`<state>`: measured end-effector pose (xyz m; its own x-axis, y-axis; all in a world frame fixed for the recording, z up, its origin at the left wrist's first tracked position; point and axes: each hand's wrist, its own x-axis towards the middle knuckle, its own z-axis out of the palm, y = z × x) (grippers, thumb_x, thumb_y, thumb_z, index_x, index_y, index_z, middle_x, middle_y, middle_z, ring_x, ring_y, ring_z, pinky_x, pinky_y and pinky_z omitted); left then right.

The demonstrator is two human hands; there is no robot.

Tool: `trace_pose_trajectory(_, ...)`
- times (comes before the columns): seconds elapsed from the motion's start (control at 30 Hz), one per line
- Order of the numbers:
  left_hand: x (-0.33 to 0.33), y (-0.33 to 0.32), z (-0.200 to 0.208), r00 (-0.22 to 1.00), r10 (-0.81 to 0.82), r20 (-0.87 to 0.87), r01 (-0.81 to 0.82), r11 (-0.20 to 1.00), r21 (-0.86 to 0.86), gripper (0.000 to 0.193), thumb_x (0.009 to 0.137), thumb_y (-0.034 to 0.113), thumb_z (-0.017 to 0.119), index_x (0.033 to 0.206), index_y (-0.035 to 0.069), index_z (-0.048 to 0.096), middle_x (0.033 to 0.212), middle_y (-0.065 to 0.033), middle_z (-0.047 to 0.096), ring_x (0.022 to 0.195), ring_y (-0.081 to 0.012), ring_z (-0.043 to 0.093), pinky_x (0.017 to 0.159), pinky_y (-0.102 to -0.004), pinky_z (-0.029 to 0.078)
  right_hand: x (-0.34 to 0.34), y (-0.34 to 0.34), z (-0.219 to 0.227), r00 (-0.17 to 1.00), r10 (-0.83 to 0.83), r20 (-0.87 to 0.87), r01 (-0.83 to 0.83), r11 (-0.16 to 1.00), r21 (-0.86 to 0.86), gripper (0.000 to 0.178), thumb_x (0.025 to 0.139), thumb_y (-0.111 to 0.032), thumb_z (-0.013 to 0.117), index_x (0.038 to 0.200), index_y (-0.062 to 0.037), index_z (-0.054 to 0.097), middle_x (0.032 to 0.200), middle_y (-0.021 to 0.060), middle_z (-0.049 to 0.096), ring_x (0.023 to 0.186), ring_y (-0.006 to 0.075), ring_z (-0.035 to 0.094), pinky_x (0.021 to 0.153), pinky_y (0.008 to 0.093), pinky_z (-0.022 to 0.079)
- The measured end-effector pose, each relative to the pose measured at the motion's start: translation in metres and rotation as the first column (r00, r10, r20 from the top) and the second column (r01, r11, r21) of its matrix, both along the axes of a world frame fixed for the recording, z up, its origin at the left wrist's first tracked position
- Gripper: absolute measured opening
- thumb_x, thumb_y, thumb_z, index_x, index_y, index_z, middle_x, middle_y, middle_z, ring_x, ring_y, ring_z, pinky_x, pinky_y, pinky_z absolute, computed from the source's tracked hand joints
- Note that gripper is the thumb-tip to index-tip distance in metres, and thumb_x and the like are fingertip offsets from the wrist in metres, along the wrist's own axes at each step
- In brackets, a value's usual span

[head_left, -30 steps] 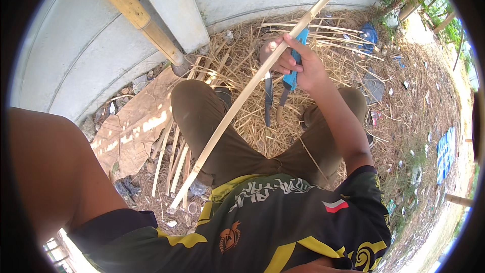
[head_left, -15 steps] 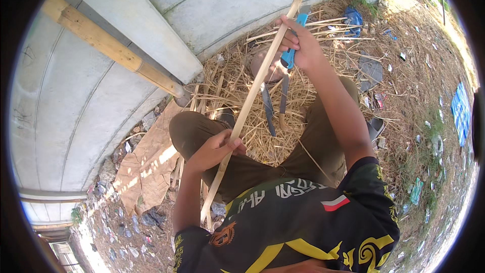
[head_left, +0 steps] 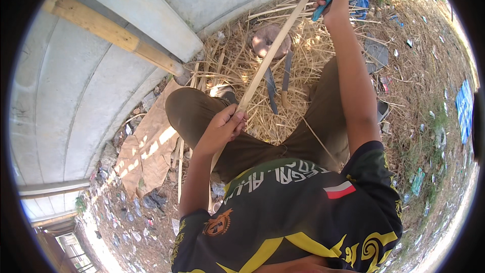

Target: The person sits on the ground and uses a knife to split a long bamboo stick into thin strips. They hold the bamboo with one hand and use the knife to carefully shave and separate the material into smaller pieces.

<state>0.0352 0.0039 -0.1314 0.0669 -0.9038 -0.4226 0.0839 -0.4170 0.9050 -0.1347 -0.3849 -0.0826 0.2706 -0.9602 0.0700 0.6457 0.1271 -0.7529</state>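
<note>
While the left hand (head_left: 222,129) has its fingers clamped on a wooden strip (head_left: 270,60) crossing before a round block (head_left: 262,41), the right hand (head_left: 337,9), beyond and right of the block, has fingers wrapped around a blue cutter (head_left: 325,4).

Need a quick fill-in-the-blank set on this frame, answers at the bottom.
1. The hand gripping the lower part of the long pale strip is the person's ____ one.
2. The tool in the right hand is coloured ____.
3. The brown cardboard sheet lies on the person's ____ side.
4. Lying on the pale shavings are ____ long slim tools.

Missing words: left; blue; left; two.
</note>
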Motion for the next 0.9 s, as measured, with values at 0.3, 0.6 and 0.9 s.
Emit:
trace_pose_trajectory(0.3,0.02,-0.062,-0.012,0.846,0.143,-0.514,-0.228,0.968,-0.106,0.02,0.107,0.025,0.049,0.101,0.007,0.053,0.073,0.0029,0.042,0.051,-0.0026,0.032,0.042,-0.0171,0.026,0.045,0.095,-0.026,0.472,-0.451,-0.758,-0.634,0.423,-0.647,0.036,0.101,-0.034,0.048,0.098,-0.002,0.063,0.062,0.015,0.058,0.06,0.03,0.062,0.06,0.0449,0.048)
trace_pose_trajectory(0.6,0.024,-0.061,-0.022,0.787,0.158,-0.596,-0.263,0.96,-0.092,0.02,0.107,0.028,0.049,0.1,0.009,0.053,0.07,0.0055,0.037,0.052,-0.0022,0.028,0.042,-0.0172,0.023,0.061,0.119,-0.034,0.592,-0.32,-0.74,-0.676,0.302,-0.672,0.027,0.09,-0.028,0.062,0.103,-0.0046,0.06,0.075,0.0152,0.06,0.072,0.036,0.061,0.069,0.0466,0.048)
trace_pose_trajectory(0.9,0.018,-0.051,-0.027,0.825,0.341,-0.45,-0.401,0.915,-0.041,0.023,0.108,0.028,0.048,0.096,0.008,0.052,0.069,0.0046,0.039,0.049,-0.0021,0.03,0.041,-0.0177,0.026,0.066,0.147,-0.059,0.269,-0.535,-0.801,-0.856,0.248,-0.453,0.021,0.085,-0.031,0.067,0.084,-0.0099,0.067,0.07,0.0115,0.067,0.068,0.0331,0.068,0.063,0.0454,0.053)
